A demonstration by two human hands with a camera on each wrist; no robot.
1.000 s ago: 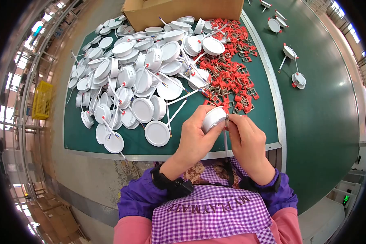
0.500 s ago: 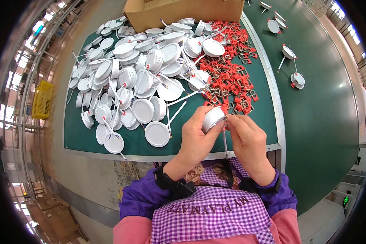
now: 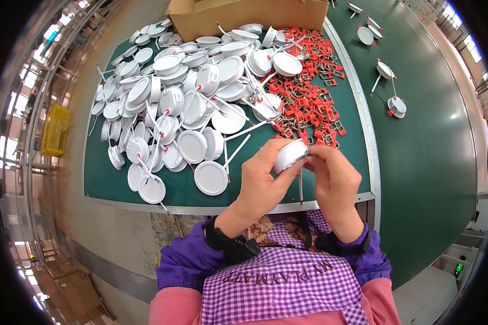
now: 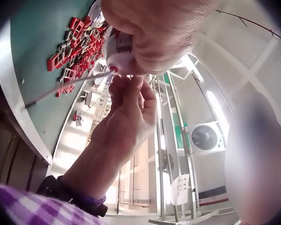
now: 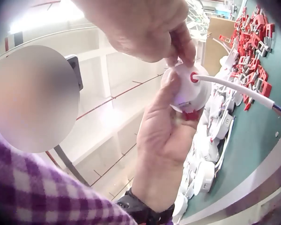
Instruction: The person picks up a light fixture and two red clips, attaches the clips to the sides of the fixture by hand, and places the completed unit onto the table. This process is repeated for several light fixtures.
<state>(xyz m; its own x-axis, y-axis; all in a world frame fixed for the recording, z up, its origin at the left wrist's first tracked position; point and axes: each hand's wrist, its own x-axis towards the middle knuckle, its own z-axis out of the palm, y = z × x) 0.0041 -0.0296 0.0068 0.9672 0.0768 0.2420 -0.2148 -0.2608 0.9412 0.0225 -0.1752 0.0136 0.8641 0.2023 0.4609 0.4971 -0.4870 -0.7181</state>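
A round white lamp (image 3: 290,156) is gripped in the left hand (image 3: 261,181), held above the front edge of the green table. The fingers and thumb of the right hand (image 3: 336,181) pinch at the lamp's right rim; whatever is between them is hidden. In the right wrist view the lamp (image 5: 196,91) shows a red grommet (image 5: 195,77) with a white cable (image 5: 234,87) coming out, and a red piece (image 5: 191,115) by the left palm. Red clips (image 3: 309,108) with metal springs lie in a heap beyond the hands.
A large pile of white lamps (image 3: 194,147) with cables covers the left of the table. A cardboard box (image 3: 249,19) stands at the back. Past the metal edge strip (image 3: 358,103), several lamps (image 3: 365,36) lie on a second green surface (image 3: 428,141).
The right hand has turned, its knuckles a little further right, and its fingers remain at the rim. The lamp has tilted slightly in the left hand.
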